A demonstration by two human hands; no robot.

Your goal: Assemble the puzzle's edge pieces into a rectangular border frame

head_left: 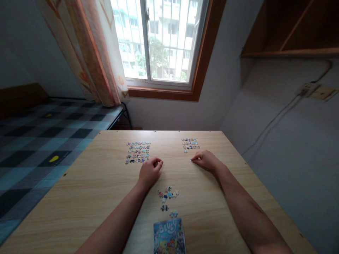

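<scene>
My right hand [206, 159] pinches a small jigsaw piece [191, 160] between thumb and fingertips, low over the wooden table [111, 190]. Just beyond it lie short rows of jigsaw pieces [190, 144], with a single piece [185, 151] below them. My left hand [151, 171] is closed, its thumb and fingers together; whatever they may hold is too small or hidden to tell. Beside that hand, on its far left, a larger block of pieces [137, 151] is laid out in rows. Between my forearms sits a loose heap of pieces [168, 193].
A blue box marked "Bluey" [169, 236] lies at the near side, with a few pieces [173, 214] just beyond it. A bed [53, 134] adjoins the table's left. Behind are a curtain [92, 53] and window; a cable [270, 125] hangs on the right wall.
</scene>
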